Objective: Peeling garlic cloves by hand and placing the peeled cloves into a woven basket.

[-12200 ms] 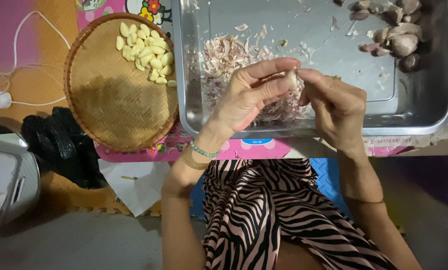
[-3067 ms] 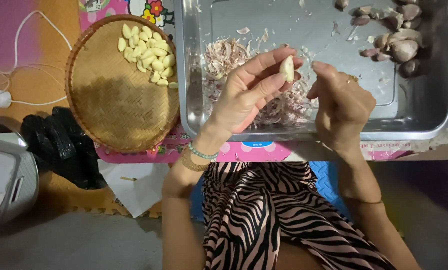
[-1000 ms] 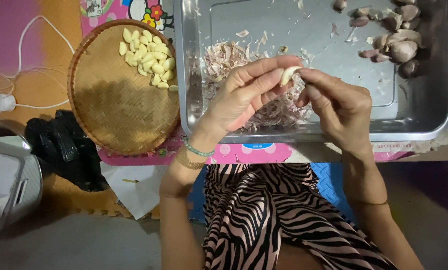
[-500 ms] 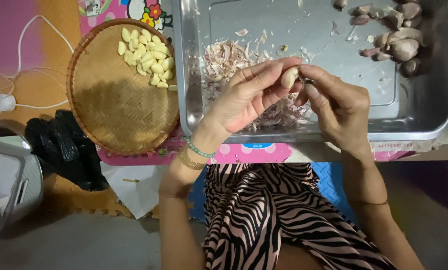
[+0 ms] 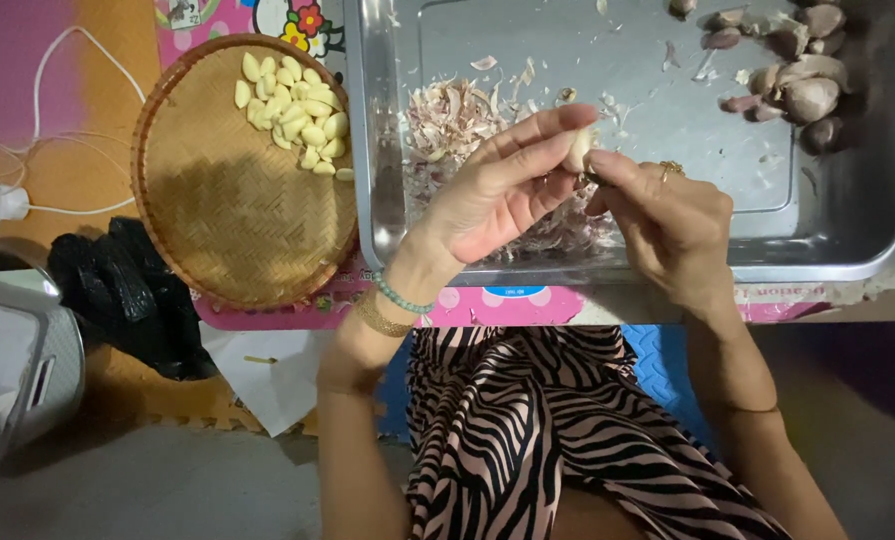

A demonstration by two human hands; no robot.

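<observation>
Basket (image 5: 228,240): peeled cloves (image 5: 298,110) | tray (image 5: 868,250): skins (image 5: 458,110), unpeeled cloves (image 5: 798,80) | both hands' grip pinching clove (image 5: 579,150)

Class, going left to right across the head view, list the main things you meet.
White charger cable → black plastic bag → round woven basket of peeled garlic cloves → pile of papery garlic skins → unpeeled purple garlic cloves.

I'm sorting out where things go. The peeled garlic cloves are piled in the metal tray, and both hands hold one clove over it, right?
Not quite. The head view shows the peeled garlic cloves piled in the round woven basket, not the metal tray. The left hand and right hand do hold one clove over the tray.
</observation>
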